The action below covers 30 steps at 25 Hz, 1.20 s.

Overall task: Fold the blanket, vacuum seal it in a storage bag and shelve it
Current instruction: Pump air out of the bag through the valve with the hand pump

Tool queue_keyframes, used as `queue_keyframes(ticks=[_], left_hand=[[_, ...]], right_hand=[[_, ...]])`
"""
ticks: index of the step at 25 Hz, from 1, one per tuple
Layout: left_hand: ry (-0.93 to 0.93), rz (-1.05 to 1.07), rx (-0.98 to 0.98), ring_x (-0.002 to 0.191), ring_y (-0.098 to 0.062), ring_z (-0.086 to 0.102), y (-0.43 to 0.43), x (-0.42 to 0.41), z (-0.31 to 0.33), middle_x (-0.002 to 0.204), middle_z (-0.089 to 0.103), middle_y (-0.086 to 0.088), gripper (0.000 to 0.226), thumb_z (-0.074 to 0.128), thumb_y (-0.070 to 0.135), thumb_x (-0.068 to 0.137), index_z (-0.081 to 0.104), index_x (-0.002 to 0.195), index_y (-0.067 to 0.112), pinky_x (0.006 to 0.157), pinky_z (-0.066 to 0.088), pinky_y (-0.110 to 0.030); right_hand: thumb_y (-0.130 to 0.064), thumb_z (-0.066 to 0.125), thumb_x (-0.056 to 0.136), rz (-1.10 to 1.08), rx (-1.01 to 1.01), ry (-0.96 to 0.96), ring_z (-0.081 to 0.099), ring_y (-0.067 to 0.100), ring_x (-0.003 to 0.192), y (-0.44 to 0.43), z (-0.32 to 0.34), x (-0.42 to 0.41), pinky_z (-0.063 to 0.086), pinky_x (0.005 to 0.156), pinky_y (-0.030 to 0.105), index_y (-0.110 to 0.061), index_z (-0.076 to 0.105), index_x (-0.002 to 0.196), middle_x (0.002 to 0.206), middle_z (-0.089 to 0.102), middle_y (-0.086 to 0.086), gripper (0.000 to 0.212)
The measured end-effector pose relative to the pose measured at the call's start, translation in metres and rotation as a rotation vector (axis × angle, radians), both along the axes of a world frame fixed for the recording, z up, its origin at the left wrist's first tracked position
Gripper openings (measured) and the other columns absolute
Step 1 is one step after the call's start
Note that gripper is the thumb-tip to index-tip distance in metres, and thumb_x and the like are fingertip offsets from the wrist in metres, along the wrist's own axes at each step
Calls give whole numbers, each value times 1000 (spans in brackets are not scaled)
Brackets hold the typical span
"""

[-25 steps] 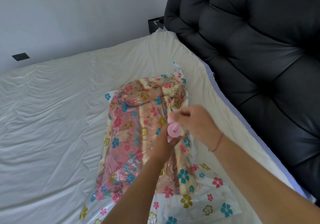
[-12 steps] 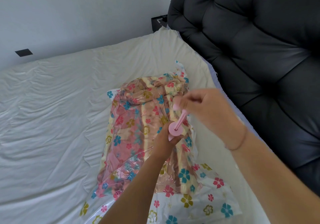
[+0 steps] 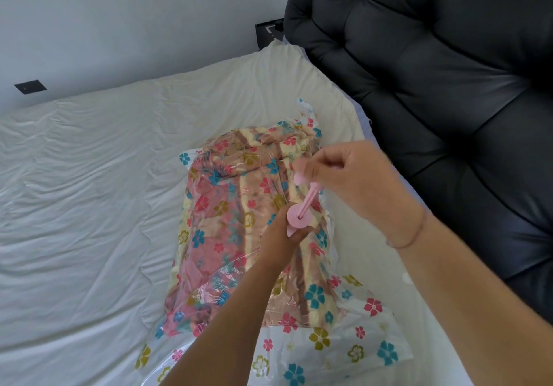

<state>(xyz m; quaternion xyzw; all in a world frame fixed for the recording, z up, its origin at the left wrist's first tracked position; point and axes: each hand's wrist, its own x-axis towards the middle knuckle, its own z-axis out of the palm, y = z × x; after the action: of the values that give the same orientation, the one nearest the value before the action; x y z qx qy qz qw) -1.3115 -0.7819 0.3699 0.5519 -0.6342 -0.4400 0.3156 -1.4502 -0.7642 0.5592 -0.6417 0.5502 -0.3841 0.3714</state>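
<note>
Head view: one bag [image 3: 344,352], one blanket [image 3: 227,206], one pink pump [image 3: 300,218] and two hands were counted, all on or over one white bed [image 3: 89,206]. Two dark wall plates were also seen, one [image 3: 30,86] above the bed's far edge and one [image 3: 269,31] by its far corner, beside a black tufted headboard [image 3: 449,86].

The blanket, striped in pink, cream and brown, was held wholly inside the clear, flower-printed bag, and the film was seen crinkled close over it. The bag's near end, flat and unfilled, was spread toward the bed's near edge. The bag was laid lengthwise along the bed's headboard edge, nearer that edge than the opposite one.

The pump was stood on top of the bag, over the side of the blanket nearer the headboard. Its barrel was gripped by the left hand [image 3: 278,242], fingers wrapped round it just under the round top disc, so that most of the barrel was hidden. The handle at the rod's end was pinched by the right hand [image 3: 356,182] between thumb and curled fingers, above the left hand, and a length of bare rod was shown tilted between disc and handle. A thin bracelet [image 3: 410,236] was worn at the right wrist. Blanket and bag were found directly under both hands. Whether the pump's foot was seated on a valve could not be told.
</note>
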Motion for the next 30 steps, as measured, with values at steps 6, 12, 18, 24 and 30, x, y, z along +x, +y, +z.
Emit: queue_keyframes(ticks=[6, 12, 18, 24, 30], left_hand=[[-22, -49, -7, 86, 15, 56, 8, -3, -5, 95, 62, 20, 29, 72, 24, 83, 58, 109, 24, 70, 42, -7], [-38, -49, -49, 89, 14, 57, 13, -1, -8, 100, 62, 20, 42, 75, 19, 78, 59, 116, 25, 71, 41, -6], [-19, 9, -90, 88, 2, 63, 20, 3, -3, 96, 68, 17, 40, 73, 17, 79, 64, 113, 34, 73, 46, -15], [-213, 184, -120, 69, -6, 54, 19, 1, 4, 83, 62, 11, 27, 76, 20, 74, 66, 100, 21, 54, 33, -10], [-186, 54, -140, 100, -19, 56, 23, -4, -16, 116, 53, 2, 47, 71, 13, 78, 49, 120, 11, 77, 46, -33]], right_hand=[[-45, 72, 79, -36, 274, 29, 63, 23, 77, -1, -103, 9, 54, 74, 35, -22, 68, 69, 73, 67, 0, 25], [-40, 77, 75, 20, 278, 65, 66, 13, 85, -1, -127, -8, 57, 80, 36, -21, 72, 88, 85, 71, -4, 23], [-56, 72, 73, -42, 116, 476, 53, 14, 96, 7, -125, -4, 50, 81, 34, -28, 55, 120, 107, 46, -10, 57], [-56, 63, 75, -61, 111, 614, 58, 17, 80, 2, -129, 15, 46, 64, 28, -23, 58, 100, 90, 54, -7, 42], [-21, 64, 82, 209, -11, 708, 53, 19, 97, -3, -129, 13, 50, 76, 35, -24, 59, 107, 108, 48, -5, 25]])
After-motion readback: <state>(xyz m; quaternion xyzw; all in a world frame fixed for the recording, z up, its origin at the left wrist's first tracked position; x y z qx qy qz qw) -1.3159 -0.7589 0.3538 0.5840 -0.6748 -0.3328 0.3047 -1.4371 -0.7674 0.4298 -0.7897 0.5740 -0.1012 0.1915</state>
